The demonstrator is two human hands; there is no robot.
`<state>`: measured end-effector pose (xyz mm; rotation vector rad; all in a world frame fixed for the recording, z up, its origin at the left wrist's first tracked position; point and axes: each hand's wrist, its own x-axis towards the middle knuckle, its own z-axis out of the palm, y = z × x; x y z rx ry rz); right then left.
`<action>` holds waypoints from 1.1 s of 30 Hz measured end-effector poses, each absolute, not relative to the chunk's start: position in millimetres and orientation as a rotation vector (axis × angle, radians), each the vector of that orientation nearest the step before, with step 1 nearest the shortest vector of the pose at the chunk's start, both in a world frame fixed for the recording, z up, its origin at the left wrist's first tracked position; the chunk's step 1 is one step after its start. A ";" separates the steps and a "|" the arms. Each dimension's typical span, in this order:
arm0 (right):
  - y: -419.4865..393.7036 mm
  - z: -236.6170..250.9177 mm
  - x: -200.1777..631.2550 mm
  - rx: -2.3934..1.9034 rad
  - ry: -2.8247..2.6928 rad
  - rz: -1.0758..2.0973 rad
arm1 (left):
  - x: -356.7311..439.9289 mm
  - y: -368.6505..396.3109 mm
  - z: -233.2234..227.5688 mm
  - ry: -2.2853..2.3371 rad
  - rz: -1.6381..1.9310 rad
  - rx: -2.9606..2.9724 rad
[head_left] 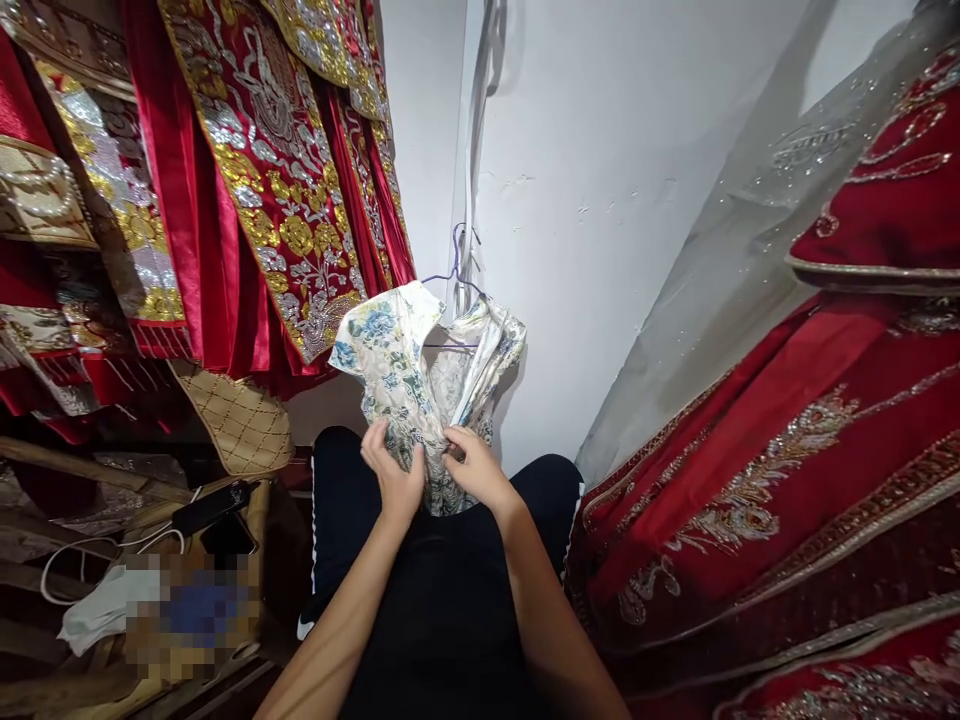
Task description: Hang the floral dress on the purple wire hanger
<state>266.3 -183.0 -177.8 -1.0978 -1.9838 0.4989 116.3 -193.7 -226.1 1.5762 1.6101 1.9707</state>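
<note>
Dress [397,370], pale with blue flowers, hangs on a thin purple hanger [454,268] against the white wall [600,200] at the far middle of the room, its lower part falling to the person's lap. Both hands grip it low down, close together. The left hand [394,470] has its fingers curled over the cloth from the left, pinching a fold. The right hand [474,463] pinches the cloth edge just beside it, fingertips nearly touching the left hand's. The collar and short sleeves spread open above them.

To the far left hang red robes [247,170] with heavy gold and silver embroidery. On the right, more red embroidered cloth [787,480] lies under a clear cover, sloping down toward the near right. At the near left is a cluttered heap with a dark phone [214,505], white cable [82,555] and a gold quilted cushion [236,420]. The person's black trousers [442,600] fill the near middle.
</note>
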 end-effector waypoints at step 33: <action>-186.0 -185.7 267.6 -0.937 -1.462 1.263 | 141.2 -189.1 -225.7 1.063 1.527 1.790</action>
